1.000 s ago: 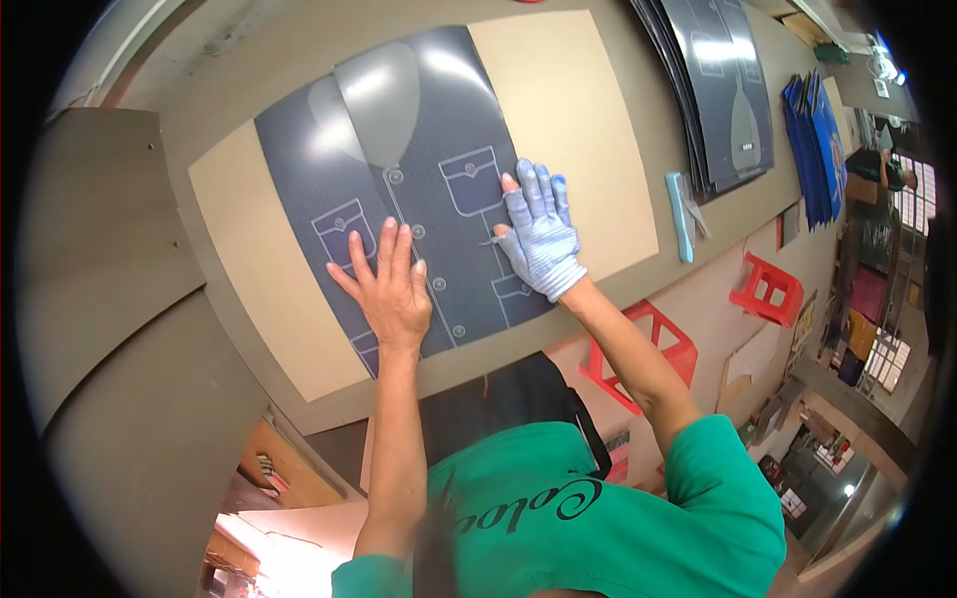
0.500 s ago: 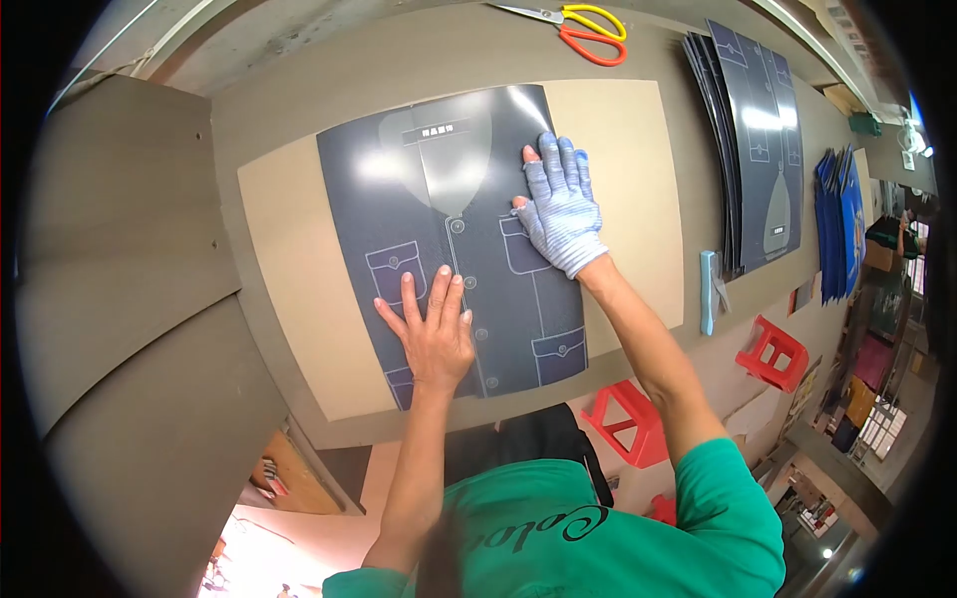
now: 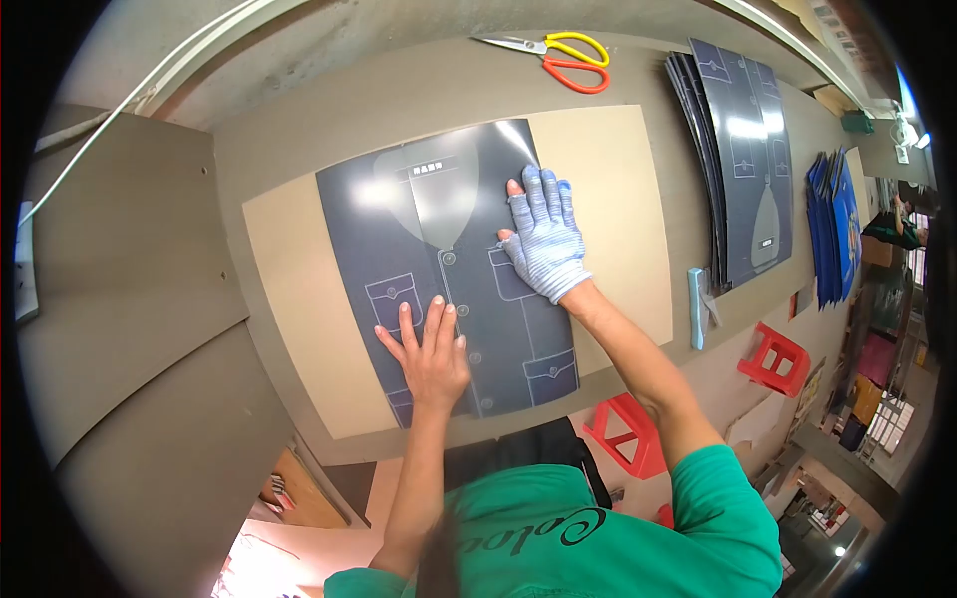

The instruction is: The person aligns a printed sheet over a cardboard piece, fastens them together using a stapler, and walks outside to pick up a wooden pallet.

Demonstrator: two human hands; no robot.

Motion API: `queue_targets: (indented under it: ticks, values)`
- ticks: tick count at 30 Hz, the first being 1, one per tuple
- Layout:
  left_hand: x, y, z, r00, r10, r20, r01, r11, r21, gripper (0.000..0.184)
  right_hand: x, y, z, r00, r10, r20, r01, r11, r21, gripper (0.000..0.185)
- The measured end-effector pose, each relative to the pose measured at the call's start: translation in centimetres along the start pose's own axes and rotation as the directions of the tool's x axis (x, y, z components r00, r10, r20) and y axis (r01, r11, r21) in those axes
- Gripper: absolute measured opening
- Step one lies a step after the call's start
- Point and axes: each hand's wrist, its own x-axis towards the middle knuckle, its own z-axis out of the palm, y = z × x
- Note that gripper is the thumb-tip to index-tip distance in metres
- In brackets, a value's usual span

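A dark navy glossy sheet (image 3: 429,224), printed like a jacket with collar, buttons and pockets, lies flat on a larger beige board (image 3: 613,209). My bare left hand (image 3: 431,364) rests on its lower left part with fingers spread, just below a printed pocket. My right hand (image 3: 543,239), in a blue-grey striped glove with the thumb and one fingertip bare, lies flat along the sheet's right edge. Neither hand grips anything. Whether the sheet has several layers I cannot tell.
Scissors (image 3: 563,60) with yellow and red handles lie beyond the board. To the right stand a stack of similar dark printed pieces (image 3: 750,179), a light blue-handled tool (image 3: 697,309) and blue folded pieces (image 3: 832,229). Red stools (image 3: 775,360) stand below the table edge.
The camera view has shifted, so the table and its contents appear lower in the picture. Both hands keep about the same place on the sheet.
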Motion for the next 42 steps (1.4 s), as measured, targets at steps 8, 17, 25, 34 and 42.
queue_targets:
  ticks: [8,17,25,34,42]
  values:
    - [-0.2,0.1,-0.2,0.999,0.029,-0.03,-0.029,1.0,0.002,0.039,-0.3,0.0,0.1,1.0,-0.007,-0.028,0.007,1.0,0.014,0.064]
    - [3.3,3.7,-1.2,0.966,0.25,0.07,-0.248,0.968,-0.041,0.058,-0.6,-0.1,-0.3,1.0,0.017,-0.023,-0.017,1.0,0.009,0.062]
    - [4.5,1.9,0.4,0.957,0.205,0.207,-0.209,0.978,-0.001,0.063,3.8,0.9,-0.9,0.975,-0.22,-0.037,0.221,0.975,0.025,0.054]
    - [4.8,2.0,0.8,0.961,0.204,0.186,-0.198,0.979,-0.052,0.06,16.0,4.3,-0.2,0.932,-0.358,0.049,0.356,0.933,0.049,0.05]
    - [4.3,1.8,1.4,0.97,0.187,0.158,-0.189,0.982,-0.007,0.059,1.9,1.2,-0.1,0.793,-0.608,-0.024,0.583,0.747,0.32,0.063]
